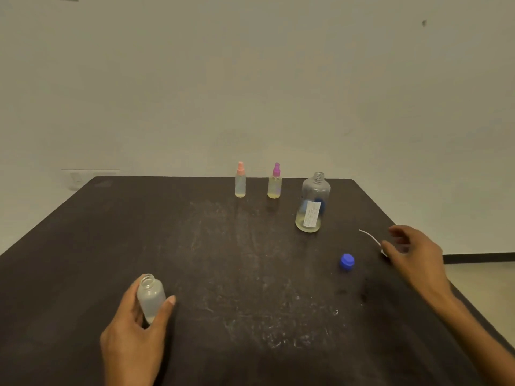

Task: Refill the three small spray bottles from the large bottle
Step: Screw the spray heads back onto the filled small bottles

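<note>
Your left hand (136, 327) grips the open small bottle (150, 298) on the table (83, 246), and your right hand (412, 252), fingers loosely curled, touches a thin white tube (370, 237) near the blue cap (347, 261).

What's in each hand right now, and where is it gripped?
Left hand grips the uncapped small bottle round its body. Right hand holds nothing; it hovers by the spray tube.

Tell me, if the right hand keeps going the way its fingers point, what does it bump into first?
Probably the thin white spray tube lying on the table, right at the right hand's fingertips. Farther along that line stands the large bottle, though depth is hard to judge.
</note>
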